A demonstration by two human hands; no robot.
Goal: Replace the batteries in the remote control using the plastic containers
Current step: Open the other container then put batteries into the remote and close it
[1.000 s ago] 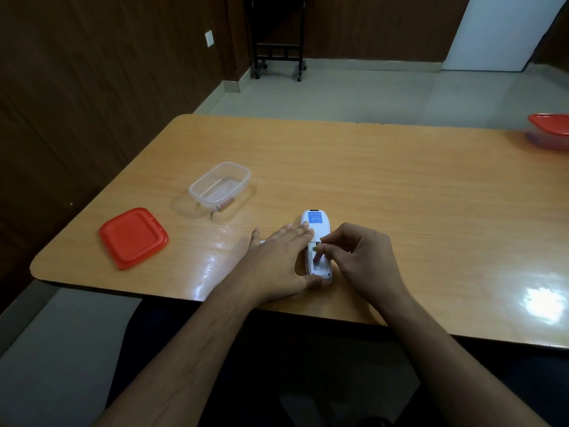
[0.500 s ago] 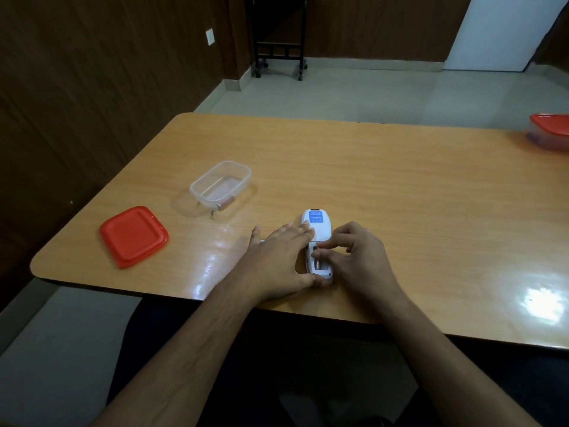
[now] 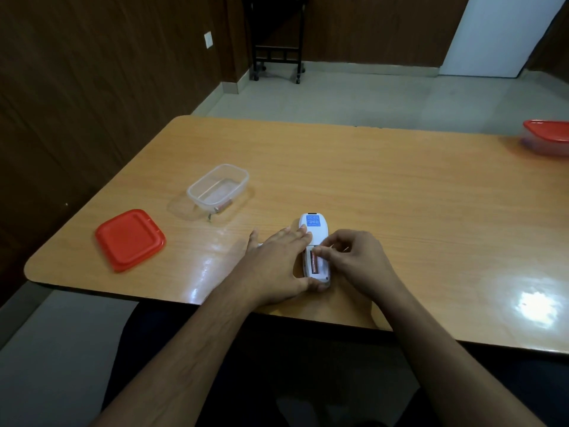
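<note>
A white remote control lies face down near the table's front edge, blue label up and battery bay uncovered. One copper-coloured battery lies in the left slot of the bay. My left hand rests across the remote's left side, fingers on its back and thumb at its near end. My right hand comes from the right, its fingertips pinched on the battery's far end. An open clear plastic container stands to the left with another battery inside, against its near wall.
A loose red lid lies flat near the table's left front corner. A second container with a red lid on it stands at the far right edge. The wooden table is glossy. A dark wheeled stand is on the floor beyond.
My right fingertips have moved from the middle of the battery bay to the battery's far end, and more of the battery shows. My left hand stays on the remote.
</note>
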